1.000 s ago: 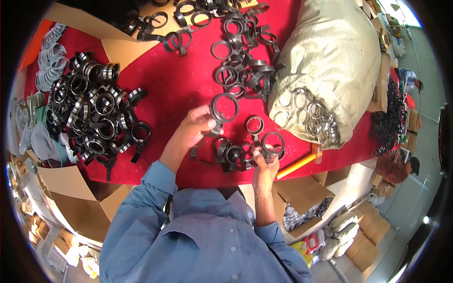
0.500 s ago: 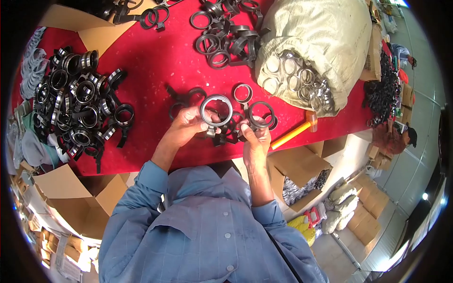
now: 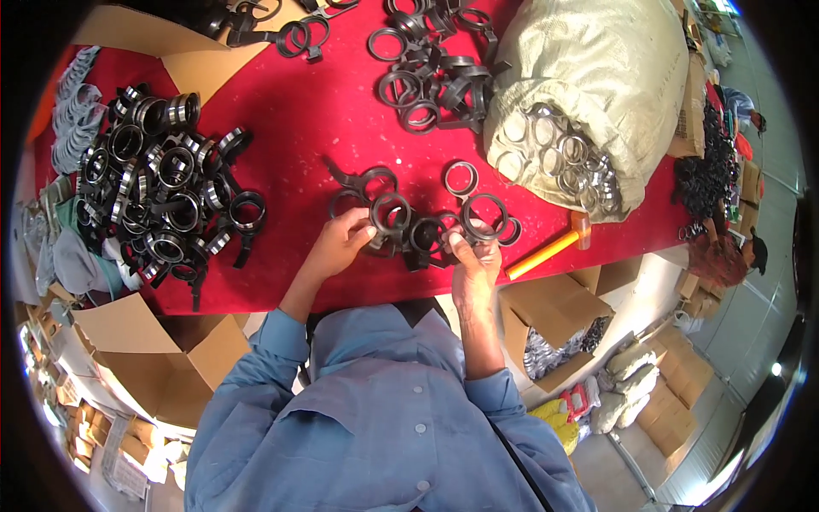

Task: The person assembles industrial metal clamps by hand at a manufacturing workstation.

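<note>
My left hand (image 3: 339,243) has its thumb and fingers closed on the edge of a black ring (image 3: 391,213) low over the red-covered table. To its right, my right hand (image 3: 473,260) grips another black ring (image 3: 485,218) from below, thumb in front. Between and behind the hands lie more black rings with arms (image 3: 378,183), partly hidden by one another. A lone ring with a pale inner face (image 3: 461,177) lies just beyond my right hand. Beside that hand rests a hammer with a yellow-orange handle (image 3: 543,254) and an amber head.
A heap of black and silver rings (image 3: 175,188) covers the table's left. Black ringed parts (image 3: 426,77) lie at the back. A pale woven sack (image 3: 589,94) spills metal rings at right. Open cardboard boxes (image 3: 128,328) stand below the front edge. People are at far right.
The view has shifted, so the table's things sit further right. My left hand has lowered its ring toward the loose parts, and a smaller, darker ring face now shows there. The right hand keeps its ring.
</note>
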Tool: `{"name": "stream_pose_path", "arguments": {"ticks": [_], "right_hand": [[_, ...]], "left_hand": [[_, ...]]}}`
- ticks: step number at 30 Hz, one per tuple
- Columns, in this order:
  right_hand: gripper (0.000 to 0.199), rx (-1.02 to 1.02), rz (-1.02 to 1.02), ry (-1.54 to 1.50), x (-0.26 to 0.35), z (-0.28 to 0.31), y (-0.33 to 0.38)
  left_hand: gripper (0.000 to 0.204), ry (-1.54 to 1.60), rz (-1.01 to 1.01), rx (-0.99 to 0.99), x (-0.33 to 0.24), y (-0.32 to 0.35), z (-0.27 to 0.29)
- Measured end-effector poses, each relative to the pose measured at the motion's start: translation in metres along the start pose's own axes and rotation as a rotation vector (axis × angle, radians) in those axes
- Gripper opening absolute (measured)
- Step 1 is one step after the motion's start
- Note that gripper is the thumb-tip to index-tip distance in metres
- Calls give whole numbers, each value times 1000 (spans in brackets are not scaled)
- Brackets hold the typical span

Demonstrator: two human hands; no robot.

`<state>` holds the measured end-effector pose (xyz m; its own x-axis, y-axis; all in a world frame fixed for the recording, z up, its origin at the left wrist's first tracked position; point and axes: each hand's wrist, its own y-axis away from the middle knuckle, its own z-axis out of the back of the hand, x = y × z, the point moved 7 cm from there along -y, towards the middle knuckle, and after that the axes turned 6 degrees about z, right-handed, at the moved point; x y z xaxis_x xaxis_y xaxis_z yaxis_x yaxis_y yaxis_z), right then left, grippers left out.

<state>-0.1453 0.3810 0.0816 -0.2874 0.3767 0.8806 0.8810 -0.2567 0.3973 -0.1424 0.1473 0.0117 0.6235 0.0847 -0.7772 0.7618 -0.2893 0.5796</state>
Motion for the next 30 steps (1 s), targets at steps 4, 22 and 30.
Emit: {"name": "stream_pose_path", "arguments": {"ticks": [4, 22, 30], "right_hand": [[31, -14, 11, 26, 0, -5, -3], [34, -124, 4, 30, -13, -13, -13], [34, -95, 26, 31, -7, -17, -9]], "left_hand": [[30, -479, -93, -204, -29, 6, 25], [75, -1104, -119, -930, -215, -171, 167], [45, -1462, -92, -845, -183, -179, 142]]}}
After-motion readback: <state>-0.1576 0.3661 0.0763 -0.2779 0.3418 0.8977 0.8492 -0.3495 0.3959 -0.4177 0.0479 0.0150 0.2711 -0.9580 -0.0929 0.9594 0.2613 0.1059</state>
